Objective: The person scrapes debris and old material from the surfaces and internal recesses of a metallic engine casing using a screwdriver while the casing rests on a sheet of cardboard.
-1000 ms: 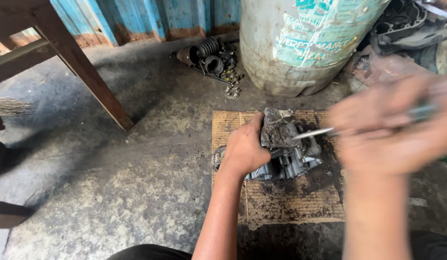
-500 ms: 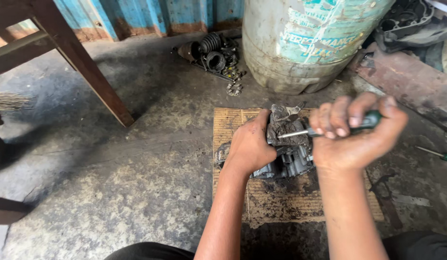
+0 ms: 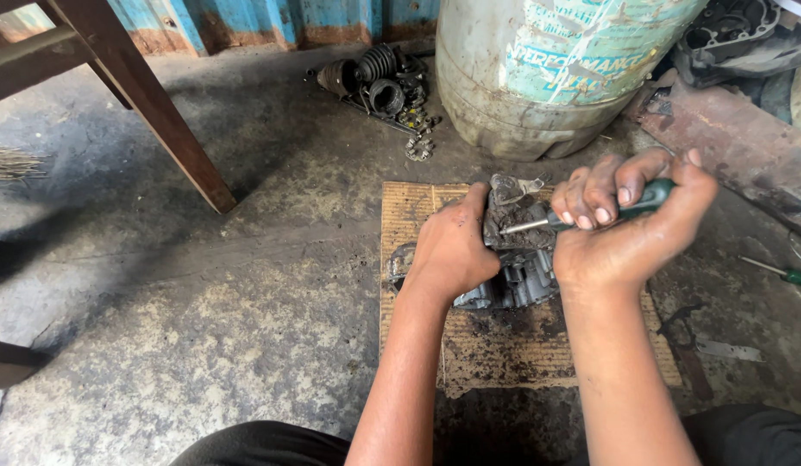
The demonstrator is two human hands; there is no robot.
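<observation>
A greasy grey metal engine casing (image 3: 512, 259) lies on a piece of brown cardboard (image 3: 495, 345) on the concrete floor. My left hand (image 3: 452, 246) presses on the casing's left side and holds it. My right hand (image 3: 629, 224) grips a green-handled screwdriver (image 3: 581, 214), whose metal tip points left and touches the top of the casing.
A large dented metal drum (image 3: 547, 69) stands just behind the cardboard. Rubber boots and small metal parts (image 3: 379, 82) lie by the blue wall. A wooden leg (image 3: 150, 112) rises at left. A second green screwdriver (image 3: 780, 274) lies at right, near rusty scrap (image 3: 737, 147).
My right hand has come down from a blurred swing and now holds the screwdriver tip against the casing. My left hand has stayed on the casing.
</observation>
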